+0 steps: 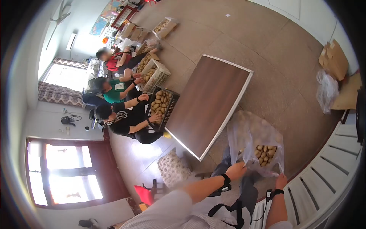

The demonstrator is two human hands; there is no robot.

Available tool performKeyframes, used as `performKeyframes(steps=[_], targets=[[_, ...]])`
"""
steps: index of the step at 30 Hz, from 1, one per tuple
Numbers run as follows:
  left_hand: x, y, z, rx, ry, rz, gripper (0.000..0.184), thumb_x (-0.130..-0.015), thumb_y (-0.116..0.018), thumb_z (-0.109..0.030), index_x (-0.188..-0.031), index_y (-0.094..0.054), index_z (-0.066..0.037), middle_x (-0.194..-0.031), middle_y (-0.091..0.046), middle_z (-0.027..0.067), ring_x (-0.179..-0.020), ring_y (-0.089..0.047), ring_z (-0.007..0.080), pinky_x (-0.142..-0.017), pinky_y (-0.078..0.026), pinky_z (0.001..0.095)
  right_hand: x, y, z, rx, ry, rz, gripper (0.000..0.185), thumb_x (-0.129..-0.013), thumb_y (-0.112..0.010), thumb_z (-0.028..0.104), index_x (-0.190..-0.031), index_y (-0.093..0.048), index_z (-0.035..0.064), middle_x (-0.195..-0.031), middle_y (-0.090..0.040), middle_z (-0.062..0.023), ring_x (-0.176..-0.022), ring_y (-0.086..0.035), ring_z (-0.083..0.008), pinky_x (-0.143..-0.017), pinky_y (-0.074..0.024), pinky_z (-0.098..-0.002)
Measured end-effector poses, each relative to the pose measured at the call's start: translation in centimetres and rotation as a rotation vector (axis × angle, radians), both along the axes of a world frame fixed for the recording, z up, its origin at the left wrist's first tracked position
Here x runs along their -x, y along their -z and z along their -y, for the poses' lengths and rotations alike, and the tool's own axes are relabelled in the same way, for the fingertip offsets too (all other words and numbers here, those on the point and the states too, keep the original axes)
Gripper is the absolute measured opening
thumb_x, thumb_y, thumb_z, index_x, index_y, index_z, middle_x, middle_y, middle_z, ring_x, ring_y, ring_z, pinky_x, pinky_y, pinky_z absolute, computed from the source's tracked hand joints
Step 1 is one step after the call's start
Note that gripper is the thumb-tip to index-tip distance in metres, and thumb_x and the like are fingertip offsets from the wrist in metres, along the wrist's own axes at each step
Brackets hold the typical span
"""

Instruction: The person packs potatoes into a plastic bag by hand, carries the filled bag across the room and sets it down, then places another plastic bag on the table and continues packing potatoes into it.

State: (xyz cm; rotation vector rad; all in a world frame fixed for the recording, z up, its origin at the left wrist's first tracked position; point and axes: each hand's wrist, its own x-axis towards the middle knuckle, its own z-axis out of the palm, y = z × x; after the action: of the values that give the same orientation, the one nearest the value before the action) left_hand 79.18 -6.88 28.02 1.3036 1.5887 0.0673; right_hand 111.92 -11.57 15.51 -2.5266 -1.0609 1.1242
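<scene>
The big brown-topped table (209, 105) dominates the floor (293, 91), and just beside its white-edged side, here's the clear plastic bag (244, 133)! The left grip (237, 171) clutches one part of its rim, the right grip (281, 181) pinches another, and potatoes (265, 155) sit heaped inside.

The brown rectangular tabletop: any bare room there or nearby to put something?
The tabletop looks bare all over. Tan floor lies open between it and the crumpled clear plastic. It's crowded around the black crate of potatoes and the translucent plastic bag held by the left hand and right hand.
</scene>
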Motion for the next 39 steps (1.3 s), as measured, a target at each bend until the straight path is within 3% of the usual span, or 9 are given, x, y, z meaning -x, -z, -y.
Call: performKeyframes(steps=[3, 5, 8, 9, 24, 30, 34, 35, 39], targets=[[0.4, -1.0, 0.7, -0.032, -0.036, 0.002, 0.027, -0.092, -0.054, -0.029, -0.095, -0.058, -0.002, -0.089, -0.064, 0.0237, -0.090, -0.061, 0.0440, -0.076, -0.047, 0.0496, 0.9, -0.1, -1.7, 0.022, -0.040, 0.038, 0.034, -0.094, -0.057, 0.028, -0.089, -0.066, -0.0044, -0.092, -0.067, -0.0223, -0.087, -0.063, -0.0357, -0.075, -0.0480, -0.0431], [0.9, -0.9, 1.6, -0.043, -0.038, -0.017, 0.027, -0.092, -0.055, -0.029, -0.095, -0.059, -0.002, -0.089, -0.064, 0.0234, -0.089, -0.061, 0.0440, -0.076, -0.047, 0.0493, 1.4, 1.9, -2.7, -0.189, 0.488, -0.537, 0.028, -0.094, -0.056, 0.025, -0.090, -0.065, -0.0011, -0.084, -0.064, -0.0121, -0.083, -0.062, -0.0259, -0.076, -0.0484, -0.0418], [1.7, -1.0, 2.6, -0.020, -0.057, -0.038, 0.026, -0.091, -0.055, -0.029, -0.094, -0.060, -0.003, -0.088, -0.065, 0.0231, -0.088, -0.062, 0.0437, -0.075, -0.047, 0.0487, 3.8, -0.5, -4.8, -0.250, 0.745, -0.910, 0.015, -0.090, -0.063, 0.020, -0.082, -0.060, 0.0086, -0.069, -0.054, 0.0000, -0.063, -0.053, -0.0148, -0.065, -0.0492, -0.0334], [1.7, -1.3, 3.0, 0.008, -0.075, -0.040, 0.027, -0.090, -0.055, -0.028, -0.094, -0.060, -0.003, -0.088, -0.065, 0.0230, -0.088, -0.062, 0.0435, -0.075, -0.047, 0.0485, 4.5, -1.0, -5.3, -0.297, 0.615, -0.900, 0.019, -0.091, -0.062, 0.021, -0.077, -0.056, 0.0093, -0.063, -0.043, 0.0015, -0.057, -0.046, -0.0129, -0.059, -0.0460, -0.0310], [4.0, -9.4, 3.9, -0.118, -0.157, 0.021, 0.035, -0.089, -0.054, -0.032, -0.086, -0.059, 0.002, -0.088, -0.063, 0.0269, -0.088, -0.061, 0.0455, -0.077, -0.047, 0.0511, 4.3, -11.9, 6.2, -0.080, 0.373, -0.727, 0.026, -0.092, -0.057, 0.028, -0.073, -0.054, 0.0111, -0.060, -0.043, 0.0016, -0.048, -0.040, -0.0101, -0.045, -0.0317, -0.0271], [4.0, -14.5, 3.5, -0.137, -0.250, 0.128, 0.037, -0.089, -0.051, -0.032, -0.086, -0.061, 0.003, -0.089, -0.064, 0.0281, -0.089, -0.062, 0.0456, -0.079, -0.047, 0.0530, 4.8, -16.4, 4.7, -0.049, 0.313, -0.675, 0.029, -0.091, -0.060, 0.030, -0.071, -0.054, 0.0092, -0.057, -0.044, 0.0013, -0.047, -0.040, -0.0104, -0.043, -0.0309, -0.0266], [6.0, -11.1, 3.6, -0.307, -0.070, 0.098, 0.036, -0.089, -0.048, -0.030, -0.088, -0.063, 0.003, -0.091, -0.064, 0.0287, -0.090, -0.062, 0.0450, -0.081, -0.048, 0.0529, 5.1, -21.1, 2.2, -0.082, 0.184, -0.684, 0.029, -0.089, -0.061, 0.028, -0.067, -0.054, 0.0099, -0.057, -0.046, 0.0019, -0.048, -0.042, -0.0094, -0.043, -0.0308, -0.0259], [6.8, -9.6, 3.4, -0.360, -0.016, 0.047, 0.036, -0.089, -0.048, -0.028, -0.088, -0.064, 0.003, -0.092, -0.064, 0.0287, -0.089, -0.062, 0.0449, -0.082, -0.049, 0.0524, 4.6, -21.4, 1.2, -0.070, -0.068, -0.542, 0.029, -0.088, -0.062, 0.029, -0.066, -0.056, 0.0103, -0.056, -0.045, 0.0028, -0.047, -0.041, -0.0086, -0.044, -0.0305, -0.0260], [7.6, -13.6, 3.0, -0.364, 0.013, 0.124, 0.034, -0.089, -0.048, -0.025, -0.089, -0.064, 0.004, -0.093, -0.066, 0.0270, -0.089, -0.063, 0.0439, -0.079, -0.050, 0.0492, 7.6, -30.6, -2.2, -0.243, 0.125, -0.598, 0.036, -0.093, -0.058, 0.027, -0.063, -0.055, 0.0068, -0.053, -0.041, 0.0040, -0.046, -0.036, -0.0075, -0.043, -0.0272, -0.0247]])
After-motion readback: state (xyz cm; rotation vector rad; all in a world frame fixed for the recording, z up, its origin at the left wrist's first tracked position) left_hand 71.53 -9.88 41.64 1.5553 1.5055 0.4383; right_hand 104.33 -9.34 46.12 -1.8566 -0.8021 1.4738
